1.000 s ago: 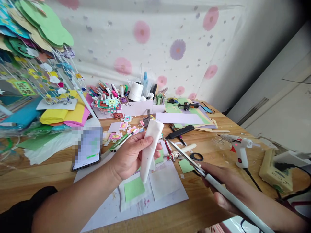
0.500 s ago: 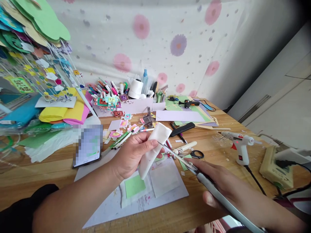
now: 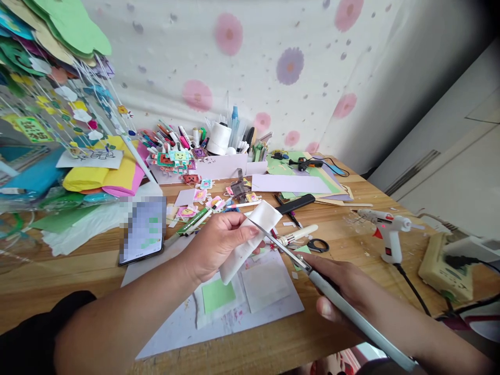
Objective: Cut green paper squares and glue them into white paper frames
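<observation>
My left hand [image 3: 219,242] pinches a folded white strip [image 3: 267,214], soft like tissue or cloth, between thumb and fingers, holding it tilted above the work sheet. In my right hand [image 3: 336,281] is a pair of scissors [image 3: 336,297] with long grey handles. Their blade tips meet the strip at its edge, just beside my left thumb. The far blade is partly hidden, so how wide the blades stand apart I cannot tell. Beneath the strip, a green paper square [image 3: 219,296] and a whitish square [image 3: 265,285] lie on a pale lilac sheet [image 3: 164,325].
A phone [image 3: 144,234] stands at the left. To the right are a white glue gun [image 3: 388,234], its cord and a power strip [image 3: 445,271]. Black-handled scissors [image 3: 319,245], pens, paper scraps and a pen box [image 3: 222,165] fill the back. Strung paper shapes [image 3: 78,112] hang at upper left.
The scissors and my right hand have shifted slightly left, with the blades further across the strip. The strip has tilted a little in my left hand. The camera view has moved slightly.
</observation>
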`<state>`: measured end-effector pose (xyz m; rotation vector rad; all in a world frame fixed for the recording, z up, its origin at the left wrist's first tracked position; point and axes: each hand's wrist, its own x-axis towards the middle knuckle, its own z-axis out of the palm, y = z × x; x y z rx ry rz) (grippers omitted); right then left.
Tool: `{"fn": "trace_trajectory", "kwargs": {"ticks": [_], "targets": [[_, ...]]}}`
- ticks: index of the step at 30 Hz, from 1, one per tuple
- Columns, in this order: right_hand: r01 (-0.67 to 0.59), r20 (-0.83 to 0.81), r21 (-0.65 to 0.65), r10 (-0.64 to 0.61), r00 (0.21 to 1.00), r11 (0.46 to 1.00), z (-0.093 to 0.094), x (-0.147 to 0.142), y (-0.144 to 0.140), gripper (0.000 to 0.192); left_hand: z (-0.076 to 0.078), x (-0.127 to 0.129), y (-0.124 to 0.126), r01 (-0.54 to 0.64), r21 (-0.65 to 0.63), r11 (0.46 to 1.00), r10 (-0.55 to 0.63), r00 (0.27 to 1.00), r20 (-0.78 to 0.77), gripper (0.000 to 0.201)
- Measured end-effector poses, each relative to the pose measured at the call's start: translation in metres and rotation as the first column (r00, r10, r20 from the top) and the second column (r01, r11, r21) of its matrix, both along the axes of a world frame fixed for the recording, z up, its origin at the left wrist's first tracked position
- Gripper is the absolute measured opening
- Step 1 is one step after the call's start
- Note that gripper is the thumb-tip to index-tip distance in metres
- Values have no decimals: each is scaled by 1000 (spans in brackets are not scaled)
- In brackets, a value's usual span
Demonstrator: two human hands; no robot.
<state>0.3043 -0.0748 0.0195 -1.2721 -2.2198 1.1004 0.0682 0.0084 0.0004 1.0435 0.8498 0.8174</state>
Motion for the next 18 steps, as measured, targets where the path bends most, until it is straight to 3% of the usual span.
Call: {"fn": "trace_trajectory", "kwargs": {"ticks": [12,18], "targets": [[84,-19,-48,-85,996,995,-2,-3,1,40,2,-2,5,17,-94,995,-17,1000,11,26],[65,-14,-51,-66,998,997,-8,-4,2,42,-1,-4,8,36,-133,990,-34,999,16,22]]}}
